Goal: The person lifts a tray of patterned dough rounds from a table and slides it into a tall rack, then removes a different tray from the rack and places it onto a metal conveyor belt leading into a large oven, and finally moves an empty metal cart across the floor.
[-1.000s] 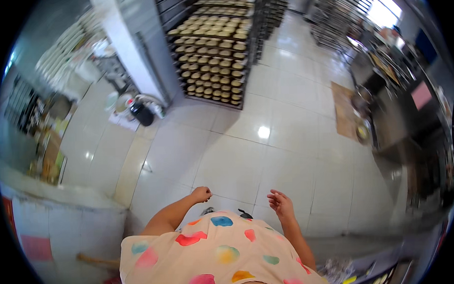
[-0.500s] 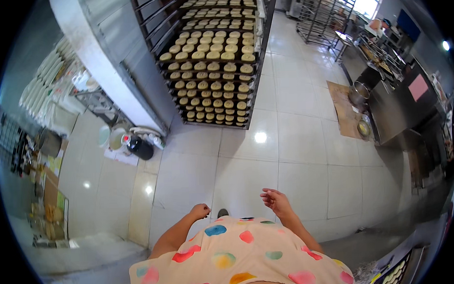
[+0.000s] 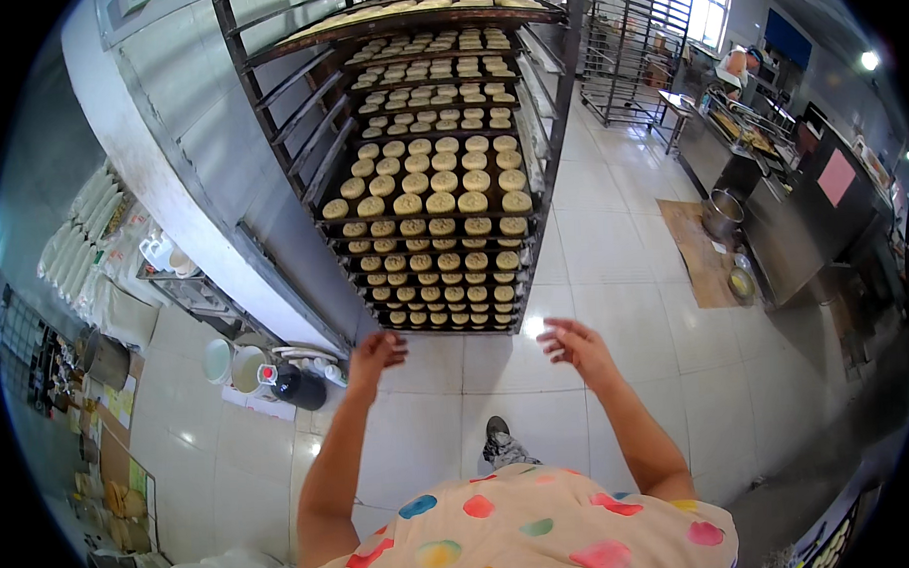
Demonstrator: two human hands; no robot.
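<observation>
A tall rack (image 3: 557,130) stands right in front of me, loaded with dark trays of round, flat, pale dough pieces (image 3: 442,204). Near its top, one tray (image 3: 405,25) sits apart with more pale pieces on it. My left hand (image 3: 379,355) is raised before the rack's lower left side, fingers slightly bent and holding nothing. On the other side, my right hand (image 3: 577,348) reaches forward near the rack's lower right corner, its fingers apart and nothing in them. Neither hand appears to touch the rack.
A white pillar (image 3: 201,193) rises left of the rack. By its foot are a dark bottle with a red cap (image 3: 296,387) and buckets (image 3: 218,360). At right, a metal pot (image 3: 722,215) rests on cardboard (image 3: 685,238) beside a steel counter (image 3: 773,223). Another rack (image 3: 635,52) stands far back.
The rack now looms closer and more of its top shows. Both my hands have come up and forward, stretched out toward it. One shoe has stepped ahead.
</observation>
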